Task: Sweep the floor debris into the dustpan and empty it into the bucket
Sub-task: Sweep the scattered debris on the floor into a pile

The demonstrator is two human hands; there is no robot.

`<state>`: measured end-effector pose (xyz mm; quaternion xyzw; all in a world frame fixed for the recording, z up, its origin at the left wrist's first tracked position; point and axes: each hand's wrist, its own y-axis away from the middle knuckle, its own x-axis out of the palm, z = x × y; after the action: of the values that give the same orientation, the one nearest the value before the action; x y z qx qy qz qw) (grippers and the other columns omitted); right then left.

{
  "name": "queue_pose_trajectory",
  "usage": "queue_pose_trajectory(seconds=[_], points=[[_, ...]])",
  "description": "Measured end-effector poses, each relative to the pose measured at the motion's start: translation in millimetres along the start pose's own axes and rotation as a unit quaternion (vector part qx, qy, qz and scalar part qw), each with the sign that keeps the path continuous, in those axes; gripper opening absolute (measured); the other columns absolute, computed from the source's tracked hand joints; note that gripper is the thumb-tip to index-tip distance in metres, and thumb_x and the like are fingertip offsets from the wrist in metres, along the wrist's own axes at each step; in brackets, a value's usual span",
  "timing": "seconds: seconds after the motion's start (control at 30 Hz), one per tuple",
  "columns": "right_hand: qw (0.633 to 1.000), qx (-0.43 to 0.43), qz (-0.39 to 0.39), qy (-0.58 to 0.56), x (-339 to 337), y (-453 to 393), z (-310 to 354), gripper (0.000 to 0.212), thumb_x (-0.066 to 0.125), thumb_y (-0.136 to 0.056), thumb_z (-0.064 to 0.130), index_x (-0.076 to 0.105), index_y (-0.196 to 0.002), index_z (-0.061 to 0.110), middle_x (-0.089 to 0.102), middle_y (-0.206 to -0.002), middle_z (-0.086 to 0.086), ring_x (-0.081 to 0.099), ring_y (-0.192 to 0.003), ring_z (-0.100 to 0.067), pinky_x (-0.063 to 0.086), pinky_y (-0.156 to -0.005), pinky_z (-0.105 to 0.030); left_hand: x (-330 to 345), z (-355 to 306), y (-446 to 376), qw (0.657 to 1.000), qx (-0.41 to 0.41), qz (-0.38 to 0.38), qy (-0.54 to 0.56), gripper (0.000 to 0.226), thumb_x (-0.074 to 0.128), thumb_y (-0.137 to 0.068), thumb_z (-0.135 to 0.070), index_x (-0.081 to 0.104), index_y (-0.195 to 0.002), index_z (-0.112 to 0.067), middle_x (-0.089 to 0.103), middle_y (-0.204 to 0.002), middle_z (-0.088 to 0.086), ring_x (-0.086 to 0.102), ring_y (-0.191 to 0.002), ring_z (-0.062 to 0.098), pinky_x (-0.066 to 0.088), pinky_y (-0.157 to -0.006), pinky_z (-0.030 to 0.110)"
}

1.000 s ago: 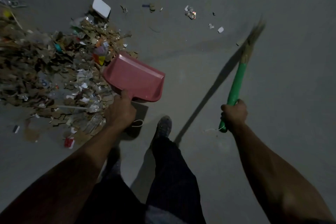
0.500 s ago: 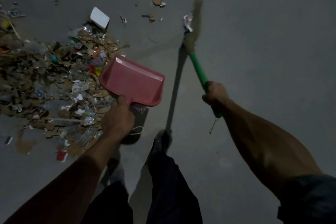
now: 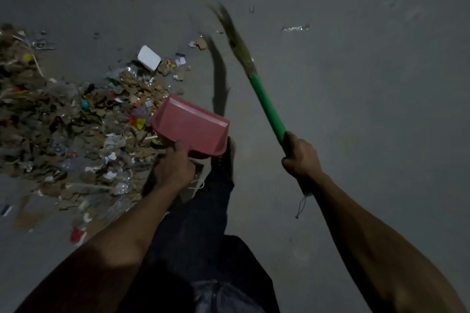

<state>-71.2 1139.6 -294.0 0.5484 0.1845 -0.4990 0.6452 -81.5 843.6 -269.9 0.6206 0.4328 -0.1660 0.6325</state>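
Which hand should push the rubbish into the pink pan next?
Right. The right hand grips the green-handled straw broom, its bristles near the loose scraps. The left hand is busy holding the pink plastic dustpan beside the debris pile.

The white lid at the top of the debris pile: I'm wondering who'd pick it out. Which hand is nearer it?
Left. The left hand holds the dustpan just below the white lid; the right hand grips the broom far right.

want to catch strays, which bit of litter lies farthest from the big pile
The crinkled silvery wrapper on the bare floor, upper right beyond the broom bristles. The white tray and cardboard scrap lie nearer the pile.
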Motion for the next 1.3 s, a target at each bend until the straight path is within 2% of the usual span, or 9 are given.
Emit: queue_pose_trajectory(seconds=[0.17,0.3,0.53,0.63,0.77,0.93,1.07,1.17,1.3], points=[[0.993,0.089,-0.045,-0.062,-39,-63,-13,0.045,0.058,-0.071,-0.001,0.045,-0.113,0.010,0.059,-0.089,-0.011,0.063,-0.066,-0.034,0.057,-0.057,-0.048,-17,-38,-56,0.999,0.022,-0.008,0.026,0.036,0.043,-0.092,-0.013,0.035,-0.126,-0.016,0.048,-0.121,0.017,0.055,-0.101,0.038,0.038,-0.072,0.040],[0.972,0.175,-0.066,-0.142,-66,-139,-15,0.029,0.056,-0.077,-0.002,0.044,-0.101,0.010,0.057,-0.084,-0.009,0.064,-0.059,-0.028,0.054,-0.042,-0.033,-31,-69,-105,0.999,0.014,-0.006,0.041,0.035,0.040,-0.093,-0.015,0.034,-0.128,-0.018,0.047,-0.120,0.017,0.055,-0.101,0.040,0.039,-0.074,0.042],[0.943,0.272,-0.045,-0.188,-115,-282,-19,0.028,0.058,-0.082,0.002,0.054,-0.110,0.002,0.066,-0.095,-0.019,0.065,-0.061,-0.026,0.054,-0.051,-0.033,-50,-106,-177,0.997,-0.026,-0.024,0.064,0.040,0.039,-0.094,-0.016,0.032,-0.133,-0.022,0.046,-0.126,0.016,0.054,-0.104,0.040,0.036,-0.074,0.043],[0.964,0.247,0.026,-0.097,-124,-314,-17,0.037,0.061,-0.082,0.002,0.056,-0.119,0.002,0.067,-0.096,-0.018,0.067,-0.065,-0.028,0.058,-0.059,-0.036,-58,-109,-198,0.997,-0.039,-0.026,0.065,0.042,0.042,-0.094,-0.017,0.032,-0.135,-0.022,0.046,-0.127,0.016,0.054,-0.104,0.041,0.033,-0.074,0.043],[0.987,0.082,0.108,0.081,-107,-306,11,0.049,0.062,-0.079,0.006,0.054,-0.127,0.011,0.065,-0.109,-0.019,0.065,-0.092,-0.034,0.052,-0.071,-0.034,-68,-107,-214,0.996,-0.065,-0.019,0.057,0.040,0.044,-0.093,-0.019,0.032,-0.132,-0.022,0.047,-0.125,0.017,0.055,-0.102,0.042,0.034,-0.072,0.042],[0.977,-0.026,0.181,0.110,-82,-279,53,0.057,0.058,-0.080,0.008,0.045,-0.135,0.016,0.058,-0.108,-0.017,0.060,-0.092,-0.035,0.047,-0.069,-0.034,-83,-101,-213,0.994,-0.093,-0.002,0.059,0.037,0.045,-0.092,-0.020,0.031,-0.127,-0.021,0.047,-0.122,0.017,0.055,-0.101,0.042,0.034,-0.072,0.042],[0.984,-0.064,0.152,0.066,-95,-262,55,0.067,0.059,-0.078,0.006,0.043,-0.142,0.017,0.058,-0.104,-0.016,0.058,-0.090,-0.034,0.045,-0.067,-0.031,-98,-97,-207,0.991,-0.115,0.013,0.063,0.033,0.044,-0.093,-0.019,0.032,-0.124,-0.020,0.047,-0.120,0.018,0.054,-0.102,0.042,0.038,-0.075,0.044],[0.994,-0.041,0.096,0.021,-109,-263,47,0.076,0.063,-0.076,0.003,0.040,-0.148,0.015,0.062,-0.112,-0.015,0.061,-0.094,-0.032,0.041,-0.071,-0.025,-107,-95,-204,0.989,-0.122,0.016,0.078,0.034,0.045,-0.093,-0.017,0.033,-0.126,-0.017,0.047,-0.120,0.018,0.054,-0.103,0.042,0.045,-0.082,0.047],[0.997,0.030,0.069,-0.016,-126,-290,56,0.068,0.064,-0.074,0.003,0.048,-0.139,0.016,0.064,-0.100,-0.011,0.067,-0.072,-0.034,0.058,-0.062,-0.040,-111,-88,-201,0.987,-0.131,0.011,0.095,0.036,0.044,-0.094,-0.014,0.033,-0.128,-0.013,0.046,-0.123,0.021,0.055,-0.105,0.043,0.046,-0.086,0.048]])
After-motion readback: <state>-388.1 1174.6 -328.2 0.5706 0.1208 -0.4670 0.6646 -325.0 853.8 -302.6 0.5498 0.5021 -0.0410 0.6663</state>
